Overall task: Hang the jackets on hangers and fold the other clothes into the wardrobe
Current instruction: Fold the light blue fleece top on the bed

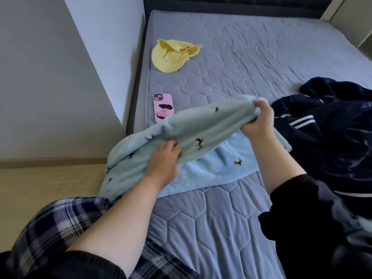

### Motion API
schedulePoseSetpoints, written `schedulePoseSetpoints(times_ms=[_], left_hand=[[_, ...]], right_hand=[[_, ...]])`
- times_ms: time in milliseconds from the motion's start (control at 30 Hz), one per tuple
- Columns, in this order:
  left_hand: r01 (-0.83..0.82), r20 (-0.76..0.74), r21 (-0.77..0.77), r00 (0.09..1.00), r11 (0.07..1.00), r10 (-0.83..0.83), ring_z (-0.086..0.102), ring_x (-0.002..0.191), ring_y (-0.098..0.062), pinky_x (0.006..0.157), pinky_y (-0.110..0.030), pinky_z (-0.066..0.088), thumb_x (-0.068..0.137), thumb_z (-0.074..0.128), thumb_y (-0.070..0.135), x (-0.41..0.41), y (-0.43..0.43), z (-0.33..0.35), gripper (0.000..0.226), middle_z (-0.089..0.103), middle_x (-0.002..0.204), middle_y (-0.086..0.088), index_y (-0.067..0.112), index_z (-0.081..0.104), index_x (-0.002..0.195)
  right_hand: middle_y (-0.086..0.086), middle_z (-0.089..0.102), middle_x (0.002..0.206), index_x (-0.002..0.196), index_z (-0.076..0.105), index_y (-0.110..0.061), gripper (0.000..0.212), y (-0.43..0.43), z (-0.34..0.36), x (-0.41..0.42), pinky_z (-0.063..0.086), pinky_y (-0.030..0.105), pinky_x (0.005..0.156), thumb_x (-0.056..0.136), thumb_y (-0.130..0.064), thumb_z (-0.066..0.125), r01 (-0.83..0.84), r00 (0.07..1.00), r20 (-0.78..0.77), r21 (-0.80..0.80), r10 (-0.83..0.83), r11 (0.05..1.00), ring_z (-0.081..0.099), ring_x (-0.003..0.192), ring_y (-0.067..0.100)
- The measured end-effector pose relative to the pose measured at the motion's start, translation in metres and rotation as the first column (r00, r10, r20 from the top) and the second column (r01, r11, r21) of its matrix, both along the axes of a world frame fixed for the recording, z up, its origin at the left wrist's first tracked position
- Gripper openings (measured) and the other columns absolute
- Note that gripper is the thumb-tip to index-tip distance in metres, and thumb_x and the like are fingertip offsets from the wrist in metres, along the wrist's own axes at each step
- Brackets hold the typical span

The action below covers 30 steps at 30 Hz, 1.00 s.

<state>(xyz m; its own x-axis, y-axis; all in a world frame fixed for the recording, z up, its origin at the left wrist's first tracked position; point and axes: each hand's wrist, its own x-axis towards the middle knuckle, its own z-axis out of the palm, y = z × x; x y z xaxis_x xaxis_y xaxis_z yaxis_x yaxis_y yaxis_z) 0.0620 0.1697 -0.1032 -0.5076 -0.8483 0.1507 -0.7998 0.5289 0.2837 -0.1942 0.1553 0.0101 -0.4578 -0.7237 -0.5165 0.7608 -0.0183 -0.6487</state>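
A light blue fleece garment (201, 125) with small dark and white motifs lies partly on the bed, its upper layer lifted and stretched between my hands. My right hand (259, 119) pinches the far end of that layer, raised above the mattress. My left hand (165, 160) grips the fabric lower down near the bed's left edge, fingers tucked under the fold. The garment's bottom layer lies flat on the grey quilted mattress (211, 218). A dark navy jacket (332, 133) with white stripes is heaped at the right.
A yellow garment (173, 55) lies near the head of the bed. A phone in a pink case (163, 107) rests by the bed's left edge, just beyond the blue fabric. A pale wall and wooden floor (40, 184) run along the left side.
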Motion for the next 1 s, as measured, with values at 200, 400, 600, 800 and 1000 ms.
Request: schedulePoseSetpoints(times_ms=[200,400,600,800,1000], left_hand=[[0.162,-0.053,0.206,0.987,0.965,-0.155,0.046,0.128,-0.025,0.102,-0.03,0.038,0.076,0.059,0.009,-0.006,0.015,0.008,0.036,0.05,0.141,-0.006,0.002,0.068,0.11],[0.193,0.138,0.21,0.965,0.958,-0.225,0.033,0.139,-0.025,0.112,-0.034,0.027,0.076,0.063,0.017,-0.009,0.016,-0.008,0.034,0.031,0.154,-0.009,0.003,0.065,0.107],[0.167,0.019,0.14,0.985,0.976,-0.171,0.048,0.127,-0.03,0.104,-0.044,0.042,0.07,0.054,0.002,-0.021,0.018,-0.011,0.07,0.045,0.145,-0.012,0.005,0.045,0.139],[0.16,-0.109,0.26,0.985,0.952,-0.136,0.035,0.138,-0.02,0.115,-0.027,0.022,0.074,0.028,0.013,-0.018,0.022,-0.014,0.067,0.046,0.145,-0.003,0.014,0.052,0.137],[0.216,-0.131,0.219,0.973,0.951,-0.191,0.048,0.129,-0.024,0.111,-0.028,0.029,0.075,0.026,0.031,-0.023,0.02,-0.016,0.065,0.057,0.134,-0.009,0.012,0.065,0.122]], right_hand=[[0.009,0.061,0.119,0.123,0.053,-0.014,0.048,0.018,-0.038,-0.022,0.052,0.039,0.087,0.082,-0.033,0.07,0.006,0.999,0.046,0.15,-0.013,0.989,0.062,0.1,0.027],[0.003,0.063,0.096,0.097,0.056,-0.015,0.019,0.026,-0.054,-0.04,0.05,0.032,0.06,0.083,-0.024,0.065,0.053,0.986,-0.167,0.431,0.022,0.901,0.059,0.078,0.018],[-0.009,0.055,0.093,0.123,0.05,-0.018,0.037,0.028,-0.044,-0.055,0.044,0.022,0.077,0.086,-0.012,0.045,0.503,0.746,-0.611,0.258,-0.264,0.825,0.051,0.075,0.005],[0.004,0.056,0.116,0.119,0.055,-0.012,0.027,0.038,-0.112,-0.068,0.049,0.029,0.086,0.092,-0.013,0.05,0.258,0.926,-0.378,0.594,-0.019,0.762,0.058,0.099,0.019],[0.002,0.052,0.091,0.08,0.05,-0.016,0.018,0.038,-0.093,-0.089,0.05,0.023,0.055,0.082,0.002,0.046,0.254,0.967,-0.118,0.372,-0.226,0.893,0.05,0.071,0.014]])
